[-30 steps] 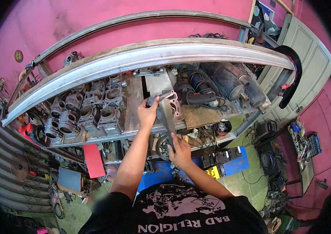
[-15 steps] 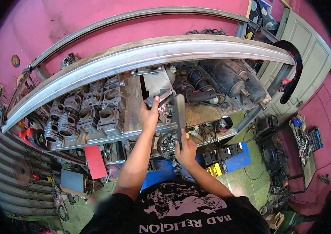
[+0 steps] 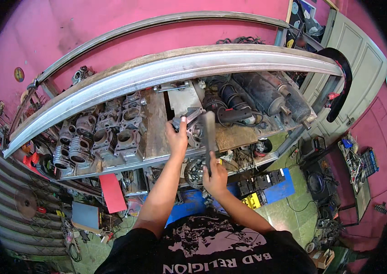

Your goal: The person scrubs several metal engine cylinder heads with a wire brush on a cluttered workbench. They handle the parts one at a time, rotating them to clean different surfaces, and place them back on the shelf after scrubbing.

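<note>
My left hand (image 3: 177, 136) grips a grey metal engine part (image 3: 195, 128), with the thumb on its upper side. The part has a round opening and a flange, and is held over the shelf edge. In my right hand (image 3: 216, 176) is a long narrow flat tool (image 3: 209, 132), fingers closed around its dark lower end. It stands almost upright against or just in front of the part's right side. Motion blurs the tool, so its exact kind and whether it touches cannot be told.
Several engine cylinders (image 3: 127, 139) stand on the shelf at left. A corded power tool (image 3: 236, 114) and dark exhaust mufflers (image 3: 266, 98) lie at right. A metal rail (image 3: 175, 68) crosses above the shelf. Below are a round metal part (image 3: 195, 172) and a blue mat (image 3: 284, 185).
The tool and my right hand have shifted slightly left along the engine part. My left hand keeps its hold, with the part turned a little. The whole view has moved slightly.
</note>
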